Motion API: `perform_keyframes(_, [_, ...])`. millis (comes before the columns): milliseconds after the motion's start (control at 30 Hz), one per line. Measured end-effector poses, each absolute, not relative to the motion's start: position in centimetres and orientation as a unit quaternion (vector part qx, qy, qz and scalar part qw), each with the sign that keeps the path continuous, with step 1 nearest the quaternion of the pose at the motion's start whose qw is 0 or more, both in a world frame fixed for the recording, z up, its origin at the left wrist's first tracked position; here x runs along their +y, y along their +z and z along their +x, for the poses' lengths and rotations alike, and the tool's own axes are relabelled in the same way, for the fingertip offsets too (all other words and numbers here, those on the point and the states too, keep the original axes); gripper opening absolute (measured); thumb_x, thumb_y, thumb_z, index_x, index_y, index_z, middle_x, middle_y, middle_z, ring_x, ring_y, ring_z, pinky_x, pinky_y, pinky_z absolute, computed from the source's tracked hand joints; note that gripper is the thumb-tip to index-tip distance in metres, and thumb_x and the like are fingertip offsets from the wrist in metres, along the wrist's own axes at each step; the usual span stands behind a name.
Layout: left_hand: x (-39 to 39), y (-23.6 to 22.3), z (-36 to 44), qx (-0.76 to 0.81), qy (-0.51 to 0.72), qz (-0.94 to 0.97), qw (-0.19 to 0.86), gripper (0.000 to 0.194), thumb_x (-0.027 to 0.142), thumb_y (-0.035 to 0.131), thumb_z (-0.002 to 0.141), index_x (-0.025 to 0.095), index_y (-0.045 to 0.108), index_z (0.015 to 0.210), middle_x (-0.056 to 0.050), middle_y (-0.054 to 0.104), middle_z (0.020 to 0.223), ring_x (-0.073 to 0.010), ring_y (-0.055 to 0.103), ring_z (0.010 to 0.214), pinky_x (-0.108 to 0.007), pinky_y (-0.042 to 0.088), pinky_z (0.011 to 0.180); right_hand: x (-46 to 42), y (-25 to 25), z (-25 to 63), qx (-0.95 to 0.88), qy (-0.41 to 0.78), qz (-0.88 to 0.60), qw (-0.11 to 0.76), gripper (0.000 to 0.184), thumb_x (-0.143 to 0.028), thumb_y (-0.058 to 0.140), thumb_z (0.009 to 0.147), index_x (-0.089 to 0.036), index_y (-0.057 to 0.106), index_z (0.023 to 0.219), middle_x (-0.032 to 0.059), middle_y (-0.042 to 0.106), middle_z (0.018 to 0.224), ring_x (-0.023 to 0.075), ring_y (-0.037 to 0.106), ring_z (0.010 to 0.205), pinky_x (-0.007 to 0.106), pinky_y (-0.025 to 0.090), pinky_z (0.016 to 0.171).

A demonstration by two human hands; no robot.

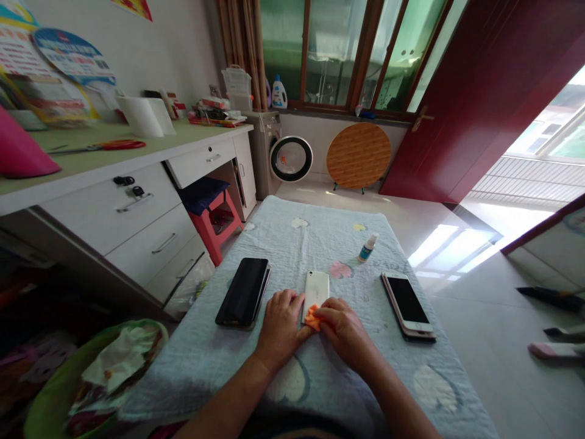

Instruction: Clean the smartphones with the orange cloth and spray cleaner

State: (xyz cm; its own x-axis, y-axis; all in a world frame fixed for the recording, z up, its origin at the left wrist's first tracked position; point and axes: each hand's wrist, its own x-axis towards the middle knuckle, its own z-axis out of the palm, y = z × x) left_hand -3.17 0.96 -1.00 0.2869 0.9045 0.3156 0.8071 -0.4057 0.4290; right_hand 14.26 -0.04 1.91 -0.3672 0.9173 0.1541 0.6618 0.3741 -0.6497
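A white phone (317, 285) lies back up on the cloth-covered table, its camera end pointing away from me. My left hand (281, 323) grips it along the left edge, with the thumb by its near end. Pinched in my right hand (342, 329) is a small orange cloth (312, 317), pressed on the lower part of the phone's back. To the left lies a stack of dark phones (243, 291), screen up. On the right, a white-fronted phone (408, 305) rests on a darker one. A small spray bottle (368, 247) stands upright beyond my right hand.
A pale blue patterned cloth (283, 244) covers the table. At the left are a desk with drawers (137, 213), a red stool (217, 219) and a green waste basket (158, 332). Behind stand a washing machine (262, 146) with its door open and a round wooden tabletop (359, 155).
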Motion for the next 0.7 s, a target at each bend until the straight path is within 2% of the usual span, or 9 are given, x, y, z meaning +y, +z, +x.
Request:
perform_keyframes(167, [0.9, -0.8, -3.2, 0.537, 0.264, 0.795, 0.097, 0.044, 0.057, 0.060, 0.083, 0.021, 0.064, 0.108, -0.007, 0.057, 0.098, -0.0259, 0.052, 0.092, -0.039, 0.044, 0.082, 0.6, 2.5, 14.7, -0.810, 0.237, -0.495, 0.207, 0.026, -0.005, 0.054, 0.086, -0.023, 0.074, 0.088, 0.0027, 0.061, 0.088, 0.0164, 0.054, 0.087, 0.027, 0.041, 0.079])
perform_keyframes(300, [0.8, -0.4, -3.2, 0.539, 0.249, 0.798, 0.105, 0.047, 0.056, 0.067, 0.078, 0.023, 0.063, 0.112, -0.007, 0.057, 0.101, -0.0262, 0.051, 0.095, -0.040, 0.044, 0.084, 3.1, 2.1, 14.8, -0.818, 0.187, -0.510, 0.188, 0.024, -0.009, 0.055, 0.088, -0.023, 0.075, 0.087, 0.0037, 0.061, 0.087, 0.0171, 0.053, 0.086, 0.027, 0.040, 0.077])
perform_keyframes(433, [0.7, -0.2, -3.2, 0.545, 0.233, 0.797, 0.117, 0.050, 0.052, 0.072, 0.075, 0.024, 0.062, 0.115, -0.006, 0.056, 0.103, -0.0268, 0.050, 0.097, -0.041, 0.043, 0.087, 6.2, 1.6, 15.2, -0.819, 0.143, -0.515, 0.207, 0.024, -0.010, 0.054, 0.090, -0.020, 0.076, 0.087, 0.0044, 0.060, 0.084, 0.0167, 0.054, 0.084, 0.028, 0.039, 0.078])
perform_keyframes(700, [0.8, 0.0, -3.2, 0.549, 0.223, 0.795, 0.130, 0.048, 0.052, 0.071, 0.075, 0.023, 0.062, 0.113, -0.007, 0.055, 0.103, -0.0272, 0.049, 0.098, -0.043, 0.042, 0.088, 8.6, 1.1, 14.6, -0.792, 0.100, -0.557, 0.227, 0.026, -0.007, 0.053, 0.088, -0.018, 0.076, 0.092, 0.0052, 0.064, 0.085, 0.0165, 0.056, 0.082, 0.029, 0.039, 0.082])
